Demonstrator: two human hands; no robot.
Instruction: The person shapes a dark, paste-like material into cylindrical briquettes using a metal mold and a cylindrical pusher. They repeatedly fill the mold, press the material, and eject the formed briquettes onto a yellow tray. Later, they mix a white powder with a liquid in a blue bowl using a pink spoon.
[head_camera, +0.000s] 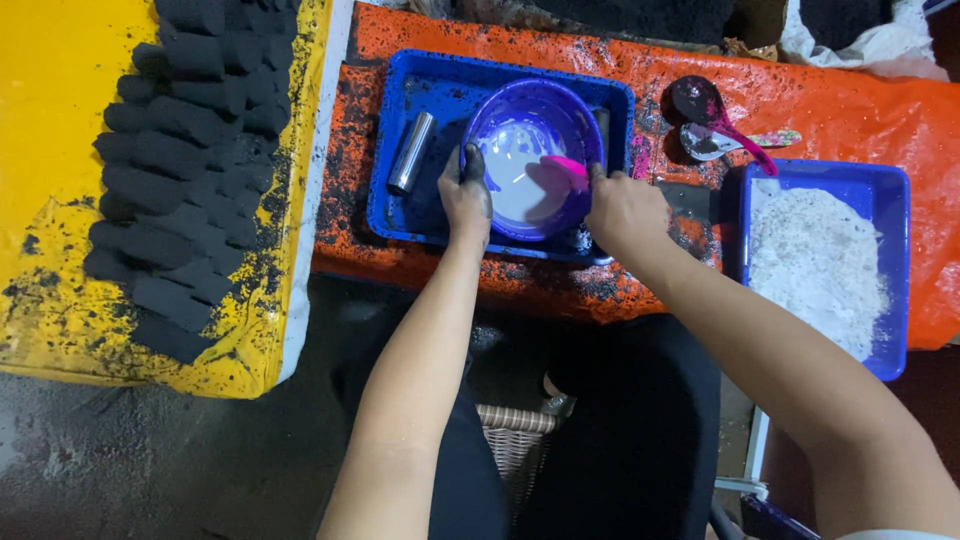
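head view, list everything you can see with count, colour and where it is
bowl: one, purple, white liquid inside, in the left blue tray
pink scoop: one, in the bowl by the right hand
left blue tray: one, on the orange sheet, centre
metal cylinder: one, silver, lying in the left blue tray beside the bowl
right blue tray: one, at right, holding white powder
spoons: two, one dark purple with a pink handle, one silver, above the right tray
black briquettes: many, stacked in rows on the yellow sheet, left
orange sheet: one, black-speckled, under both trays
wicker basket: one, tan, between the knees
left hand: blackened, on the bowl's rim
right hand: at the bowl's right rim
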